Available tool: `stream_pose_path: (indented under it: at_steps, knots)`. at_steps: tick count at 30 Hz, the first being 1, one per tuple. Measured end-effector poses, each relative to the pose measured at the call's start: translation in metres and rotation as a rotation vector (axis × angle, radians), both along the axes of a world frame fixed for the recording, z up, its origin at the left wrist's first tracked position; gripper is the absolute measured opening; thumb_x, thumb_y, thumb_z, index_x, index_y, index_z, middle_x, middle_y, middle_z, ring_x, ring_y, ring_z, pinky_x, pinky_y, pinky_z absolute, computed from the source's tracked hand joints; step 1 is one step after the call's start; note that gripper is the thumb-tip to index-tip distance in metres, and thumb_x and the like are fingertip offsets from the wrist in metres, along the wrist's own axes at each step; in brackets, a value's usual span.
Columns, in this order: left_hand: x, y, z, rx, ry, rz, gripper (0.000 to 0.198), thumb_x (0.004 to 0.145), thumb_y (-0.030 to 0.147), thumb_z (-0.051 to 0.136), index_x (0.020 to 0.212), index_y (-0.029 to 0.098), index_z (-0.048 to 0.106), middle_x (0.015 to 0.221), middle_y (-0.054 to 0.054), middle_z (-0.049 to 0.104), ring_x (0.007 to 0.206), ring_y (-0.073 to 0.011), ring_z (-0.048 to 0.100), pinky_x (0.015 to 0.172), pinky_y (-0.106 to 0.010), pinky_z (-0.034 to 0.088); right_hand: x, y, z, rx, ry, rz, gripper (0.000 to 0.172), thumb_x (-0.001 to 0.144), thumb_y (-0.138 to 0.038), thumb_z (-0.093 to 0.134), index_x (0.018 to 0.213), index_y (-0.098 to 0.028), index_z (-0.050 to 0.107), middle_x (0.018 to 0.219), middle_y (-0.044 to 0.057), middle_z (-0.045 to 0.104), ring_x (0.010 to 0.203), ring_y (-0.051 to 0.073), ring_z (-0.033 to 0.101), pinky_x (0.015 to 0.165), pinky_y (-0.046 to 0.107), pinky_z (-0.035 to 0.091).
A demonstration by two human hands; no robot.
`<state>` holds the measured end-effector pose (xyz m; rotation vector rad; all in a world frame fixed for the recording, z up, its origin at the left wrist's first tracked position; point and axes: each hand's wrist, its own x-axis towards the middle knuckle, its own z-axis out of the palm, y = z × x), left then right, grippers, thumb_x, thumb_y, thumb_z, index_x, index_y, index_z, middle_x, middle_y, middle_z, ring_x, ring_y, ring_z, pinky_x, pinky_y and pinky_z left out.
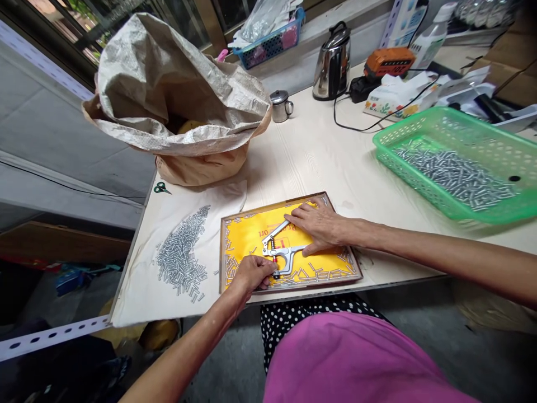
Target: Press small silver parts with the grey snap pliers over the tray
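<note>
My left fingers (263, 267) pinch in narrow at the working end of the hand pliers (285, 253), right by the dark tip; whether there's a small piece between them, I can't tell, the knuckles cover it. Over on the other side my right fingers (298, 218) reach across the upper handle, thumb down by the lower one, a wide grip, with the two handles well spread.

And these pliers sit inside the shallow tray (221, 252), over its yellow lining (248, 228). They look like metal, so I'd expect rigid arms with a bit of weight, nothing fragile, smooth enough to slide in a sweaty palm. Out along the handles is the place to grip, far from the pivot, for leverage; that small spring (272, 243) should push back when squeezed. Mind the tip, it could nip!

Round the edges lie slim metal pieces (316, 275), likely light, hard and quick to roll, best picked up singly by fingertip. Further left, a big heap (182, 257) of them on a pale cloth (136, 285); off right, a green basket (419, 189) holds plenty more, all on the tabletop (312, 162).
</note>
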<state>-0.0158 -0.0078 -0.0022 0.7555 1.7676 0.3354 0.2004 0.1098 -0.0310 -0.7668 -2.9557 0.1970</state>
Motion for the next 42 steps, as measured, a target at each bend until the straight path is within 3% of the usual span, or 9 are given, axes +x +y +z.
stream_pose_path:
  at_steps: [7,10,13,18,23,31,37,40,42]
  knots:
    - [0.002,-0.008,0.005,0.039,0.220,-0.144,0.026,0.087,0.035,0.061,0.074,0.013,0.064,0.055,0.000,0.057,0.050,-0.0129,0.055,0.057,-0.028,0.049,0.004,-0.010,-0.004,-0.066,0.039,-0.022,0.077,0.074,-0.058,0.073,0.130,-0.009,0.052,0.114,0.016,0.061,0.102,0.031,0.051,0.092,0.048,0.037]
    - [0.008,-0.010,0.008,0.444,0.562,-0.371,0.031,0.085,0.038,0.066,0.103,0.012,0.065,0.097,-0.011,0.067,0.092,-0.0246,0.064,0.084,-0.041,0.053,0.004,-0.018,-0.004,-0.092,0.119,-0.030,0.070,0.077,-0.046,0.074,0.132,-0.010,0.050,0.114,0.016,0.060,0.101,0.029,0.050,0.086,0.043,0.042]
    - [0.018,0.003,0.006,0.764,0.703,-0.652,0.063,0.076,0.034,0.077,0.130,0.017,0.050,0.132,-0.015,0.055,0.123,-0.0315,0.051,0.102,-0.050,0.045,-0.001,-0.028,0.000,-0.074,0.201,-0.028,0.063,0.082,-0.036,0.070,0.134,-0.010,0.046,0.115,0.015,0.060,0.101,0.028,0.049,0.086,0.041,0.044]
    - [0.031,0.033,0.006,0.724,0.695,-0.911,0.048,0.086,0.032,0.066,0.127,0.014,0.048,0.116,-0.014,0.062,0.108,-0.0283,0.057,0.094,-0.045,0.049,-0.011,-0.041,0.001,0.078,0.218,-0.096,0.042,0.090,-0.026,0.056,0.129,-0.011,0.049,0.108,0.014,0.062,0.095,0.027,0.052,0.083,0.041,0.044]
    - [0.042,0.039,0.014,0.656,0.863,-0.976,0.045,0.089,0.026,0.060,0.131,0.013,0.048,0.117,-0.014,0.064,0.109,-0.0291,0.058,0.095,-0.044,0.047,-0.011,-0.039,-0.006,0.164,0.096,-0.159,0.034,0.090,-0.004,0.037,0.117,-0.010,0.057,0.098,0.014,0.065,0.089,0.025,0.055,0.079,0.039,0.044]
    - [0.048,0.045,0.019,0.552,0.897,-1.003,0.027,0.093,0.028,0.056,0.118,0.018,0.059,0.108,-0.012,0.069,0.104,-0.0257,0.060,0.090,-0.036,0.048,-0.003,-0.031,0.000,-0.002,0.020,-0.126,0.015,0.097,-0.019,0.046,0.099,-0.015,0.060,0.089,0.009,0.065,0.085,0.022,0.058,0.073,0.034,0.043]
    - [0.024,0.074,0.012,0.547,0.678,-1.030,0.037,0.077,0.034,0.073,0.109,0.016,0.065,0.107,-0.010,0.067,0.098,-0.0254,0.061,0.083,-0.034,0.050,0.001,-0.035,-0.014,0.084,0.204,-0.159,0.054,0.089,-0.040,0.063,0.132,-0.013,0.048,0.119,0.017,0.059,0.111,0.030,0.053,0.089,0.043,0.043]
    - [0.007,0.088,0.008,0.575,0.480,-0.979,0.026,0.082,0.021,0.062,0.107,0.017,0.069,0.095,-0.005,0.070,0.088,-0.0201,0.063,0.083,-0.031,0.049,0.001,-0.036,-0.018,0.132,0.175,-0.075,0.027,0.088,-0.029,0.062,0.111,-0.016,0.059,0.127,0.017,0.056,0.121,0.031,0.047,0.093,0.044,0.040]
    - [0.000,0.091,0.007,0.613,0.435,-0.873,0.032,0.083,0.013,0.055,0.110,0.018,0.071,0.090,-0.002,0.071,0.084,-0.0177,0.063,0.082,-0.029,0.048,-0.001,-0.038,-0.015,0.139,0.134,-0.010,0.006,0.091,-0.019,0.055,0.094,-0.018,0.060,0.109,0.012,0.062,0.107,0.026,0.053,0.086,0.041,0.040]
